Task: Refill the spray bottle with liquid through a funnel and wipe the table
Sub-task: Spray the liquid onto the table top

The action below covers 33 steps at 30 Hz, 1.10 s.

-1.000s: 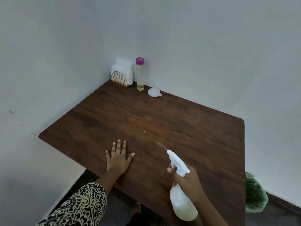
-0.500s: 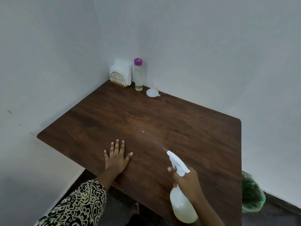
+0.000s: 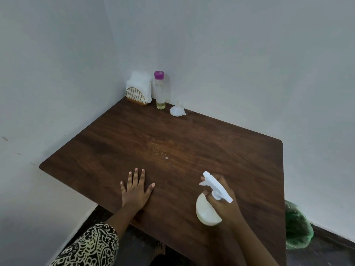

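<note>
Dark wood tabletop (image 3: 221,143) in white-walled corner: right hand (image 3: 223,203) wrapped around spray bottle (image 3: 208,211) near right, nozzle toward droplets (image 3: 163,153) just beyond; left hand (image 3: 136,191) flat, empty; funnel (image 3: 177,110) far corner, well apart.

Pale grey walls (image 3: 230,54) meeting in a corner, dark floor (image 3: 326,252)

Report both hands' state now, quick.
Left hand: open, flat on the wooden table, holding nothing.
Right hand: closed around the white spray bottle, fingers at the trigger.
</note>
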Each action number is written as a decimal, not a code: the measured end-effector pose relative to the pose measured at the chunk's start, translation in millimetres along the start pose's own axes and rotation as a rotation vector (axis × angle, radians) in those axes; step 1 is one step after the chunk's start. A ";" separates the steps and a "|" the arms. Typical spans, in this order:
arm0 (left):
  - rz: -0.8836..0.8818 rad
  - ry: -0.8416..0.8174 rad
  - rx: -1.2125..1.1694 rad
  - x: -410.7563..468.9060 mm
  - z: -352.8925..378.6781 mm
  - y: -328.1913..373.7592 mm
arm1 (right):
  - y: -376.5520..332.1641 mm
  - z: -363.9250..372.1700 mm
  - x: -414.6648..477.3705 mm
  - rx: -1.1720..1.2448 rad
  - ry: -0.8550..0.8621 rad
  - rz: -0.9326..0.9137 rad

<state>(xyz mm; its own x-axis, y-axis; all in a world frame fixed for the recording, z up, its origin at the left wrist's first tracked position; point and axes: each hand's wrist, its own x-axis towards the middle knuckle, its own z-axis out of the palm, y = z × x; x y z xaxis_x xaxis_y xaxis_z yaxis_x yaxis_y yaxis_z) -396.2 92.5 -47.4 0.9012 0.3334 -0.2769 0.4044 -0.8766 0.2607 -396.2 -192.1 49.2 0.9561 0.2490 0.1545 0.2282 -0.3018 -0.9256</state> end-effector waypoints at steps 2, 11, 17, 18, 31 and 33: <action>-0.001 0.004 -0.003 0.7 0.1 -0.4 | 0.1 -5.7 8.6 0.001 -0.025 0.015; -0.063 0.024 -0.132 2.7 0.9 15.9 | 24.6 5.2 8.9 -0.348 0.209 0.342; -0.031 0.058 -0.127 26.4 -8.1 43.0 | 38.1 10.9 90.4 -0.405 0.264 0.339; -0.007 0.062 -0.124 35.5 -12.3 48.6 | 39.3 12.3 107.9 -0.410 0.274 0.331; 0.181 -0.204 0.130 237.8 -73.4 154.5 | 71.8 29.1 289.4 -0.433 0.292 0.359; 0.172 -0.301 0.131 255.2 -73.4 156.7 | 78.1 28.1 314.6 -0.423 0.298 0.351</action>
<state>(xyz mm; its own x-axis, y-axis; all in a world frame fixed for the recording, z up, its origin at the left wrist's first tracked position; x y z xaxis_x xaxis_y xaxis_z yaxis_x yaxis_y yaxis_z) -91.4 65.7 -9.3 0.8602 0.0769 -0.5042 0.2096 -0.9546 0.2119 -82.7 -111.4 15.8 0.9835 -0.1805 0.0118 -0.1146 -0.6723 -0.7314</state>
